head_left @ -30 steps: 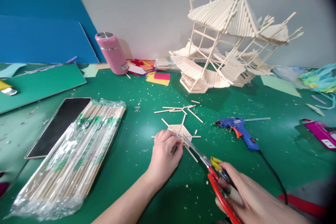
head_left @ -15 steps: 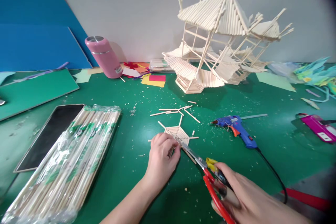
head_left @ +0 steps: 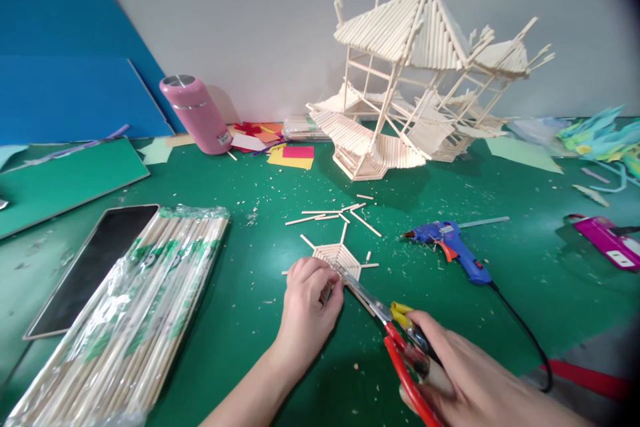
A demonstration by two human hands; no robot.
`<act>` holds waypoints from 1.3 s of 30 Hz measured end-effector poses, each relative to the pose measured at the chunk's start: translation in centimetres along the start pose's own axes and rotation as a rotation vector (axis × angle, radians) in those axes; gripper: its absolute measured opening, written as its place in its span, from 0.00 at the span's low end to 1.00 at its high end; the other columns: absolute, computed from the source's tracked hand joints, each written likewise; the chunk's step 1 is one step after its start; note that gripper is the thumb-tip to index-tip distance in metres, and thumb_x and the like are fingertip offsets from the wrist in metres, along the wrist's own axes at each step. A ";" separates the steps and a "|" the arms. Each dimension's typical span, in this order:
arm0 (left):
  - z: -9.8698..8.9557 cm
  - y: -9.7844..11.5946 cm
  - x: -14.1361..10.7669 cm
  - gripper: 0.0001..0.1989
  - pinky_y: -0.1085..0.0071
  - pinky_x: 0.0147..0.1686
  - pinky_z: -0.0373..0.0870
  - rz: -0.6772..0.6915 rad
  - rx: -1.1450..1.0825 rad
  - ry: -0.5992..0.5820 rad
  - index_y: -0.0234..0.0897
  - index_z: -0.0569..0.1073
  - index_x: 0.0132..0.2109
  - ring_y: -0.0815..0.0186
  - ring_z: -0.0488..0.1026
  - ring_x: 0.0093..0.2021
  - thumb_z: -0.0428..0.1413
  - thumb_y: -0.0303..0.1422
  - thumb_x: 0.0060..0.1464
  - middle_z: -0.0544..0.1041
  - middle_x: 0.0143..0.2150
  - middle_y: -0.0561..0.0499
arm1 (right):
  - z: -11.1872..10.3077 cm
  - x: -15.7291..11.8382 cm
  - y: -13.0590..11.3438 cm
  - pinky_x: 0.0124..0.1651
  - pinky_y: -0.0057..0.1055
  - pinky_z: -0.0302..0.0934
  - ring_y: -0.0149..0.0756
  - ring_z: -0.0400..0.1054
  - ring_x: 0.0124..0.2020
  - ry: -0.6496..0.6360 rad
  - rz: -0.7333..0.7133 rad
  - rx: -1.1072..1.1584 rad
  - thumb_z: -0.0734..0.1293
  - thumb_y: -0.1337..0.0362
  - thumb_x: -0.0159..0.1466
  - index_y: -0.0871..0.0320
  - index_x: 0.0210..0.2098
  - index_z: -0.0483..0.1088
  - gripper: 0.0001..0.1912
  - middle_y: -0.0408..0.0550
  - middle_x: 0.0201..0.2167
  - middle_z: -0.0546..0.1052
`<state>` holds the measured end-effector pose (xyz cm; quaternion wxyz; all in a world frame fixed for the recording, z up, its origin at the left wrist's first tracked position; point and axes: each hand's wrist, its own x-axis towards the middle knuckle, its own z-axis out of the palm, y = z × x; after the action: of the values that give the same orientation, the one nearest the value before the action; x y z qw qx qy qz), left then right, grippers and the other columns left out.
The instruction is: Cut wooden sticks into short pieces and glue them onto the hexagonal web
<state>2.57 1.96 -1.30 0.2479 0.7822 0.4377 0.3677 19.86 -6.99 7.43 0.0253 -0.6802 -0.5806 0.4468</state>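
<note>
A small web-like frame of thin wooden sticks (head_left: 345, 255) lies on the green table, its longer sticks poking outward. My left hand (head_left: 311, 290) rests over its near left part, fingers curled and thumb drawn in; what they pinch is hidden. With my right hand (head_left: 450, 360) I grip red-handled scissors (head_left: 405, 363), whose metal blades reach up to my left fingertips over the frame. Something with a yellow end and a dark body (head_left: 401, 312) sits in the same hand beside the scissors. Several loose sticks (head_left: 327, 215) lie just beyond the frame.
A blue glue gun (head_left: 453, 243) with a cord lies to the right. Behind stands a wooden-stick pavilion model (head_left: 400, 80). At left are a plastic-wrapped bundle of sticks (head_left: 150, 307), a dark tablet-like slab (head_left: 90, 273) and a pink flask (head_left: 196, 117). A magenta device (head_left: 607, 240) is at far right.
The view has shifted very slightly. Both hands keep nearly the same pose, with the scissor tips still by the left fingers; the frame and loose sticks stay in place.
</note>
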 end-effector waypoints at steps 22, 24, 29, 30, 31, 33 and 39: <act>-0.2 0.0 0.0 0.05 0.65 0.34 0.62 0.117 0.027 0.036 0.35 0.69 0.29 0.65 0.66 0.29 0.52 0.23 0.50 0.71 0.25 0.51 | 1.6 0.7 1.6 0.43 0.31 0.59 0.42 0.68 0.41 0.008 0.100 0.018 0.62 0.70 0.48 0.63 0.46 0.64 0.24 0.54 0.39 0.75; -0.1 0.1 0.0 0.05 0.65 0.34 0.62 0.125 0.022 0.042 0.35 0.69 0.29 0.65 0.66 0.29 0.52 0.23 0.50 0.71 0.25 0.51 | 1.5 0.9 1.8 0.43 0.30 0.59 0.41 0.68 0.41 -0.007 0.108 0.078 0.62 0.70 0.47 0.61 0.45 0.65 0.24 0.52 0.39 0.75; 0.0 0.0 0.2 0.05 0.64 0.35 0.63 0.125 0.037 0.047 0.36 0.70 0.29 0.64 0.67 0.31 0.52 0.24 0.50 0.72 0.25 0.51 | 0.9 1.1 1.6 0.41 0.28 0.59 0.39 0.69 0.39 -0.077 0.085 0.196 0.63 0.71 0.48 0.61 0.43 0.66 0.21 0.49 0.33 0.76; -0.1 0.0 0.3 0.05 0.63 0.36 0.63 0.129 0.054 0.044 0.36 0.70 0.29 0.63 0.68 0.32 0.52 0.24 0.50 0.73 0.26 0.51 | 0.9 1.1 1.5 0.41 0.28 0.60 0.39 0.69 0.39 -0.071 0.087 0.199 0.63 0.71 0.48 0.60 0.42 0.66 0.20 0.48 0.33 0.76; -0.3 0.1 0.3 0.04 0.62 0.37 0.63 0.131 0.073 0.046 0.37 0.71 0.30 0.62 0.68 0.34 0.53 0.25 0.49 0.74 0.27 0.51 | 0.9 1.1 1.4 0.40 0.28 0.60 0.39 0.69 0.38 -0.063 0.092 0.201 0.63 0.71 0.48 0.60 0.41 0.66 0.19 0.48 0.33 0.76; -0.8 0.6 0.0 0.04 0.60 0.39 0.62 0.117 0.085 0.075 0.38 0.72 0.31 0.60 0.68 0.36 0.55 0.25 0.49 0.75 0.30 0.50 | 1.0 1.2 1.2 0.37 0.28 0.61 0.39 0.69 0.36 -0.057 0.101 0.208 0.63 0.70 0.50 0.60 0.39 0.66 0.15 0.48 0.32 0.76; -1.0 4.6 -3.9 0.08 0.66 0.34 0.68 -0.451 -0.621 -0.107 0.35 0.72 0.36 0.62 0.70 0.34 0.57 0.35 0.48 0.74 0.33 0.45 | 1.1 1.2 0.7 0.36 0.28 0.61 0.39 0.69 0.34 -0.062 0.060 0.238 0.64 0.67 0.52 0.59 0.40 0.66 0.15 0.45 0.28 0.76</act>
<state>2.76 -3.68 1.16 0.5699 0.5721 0.4529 0.3778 19.59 -6.84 5.68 0.0746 -0.6754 -0.5031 0.5340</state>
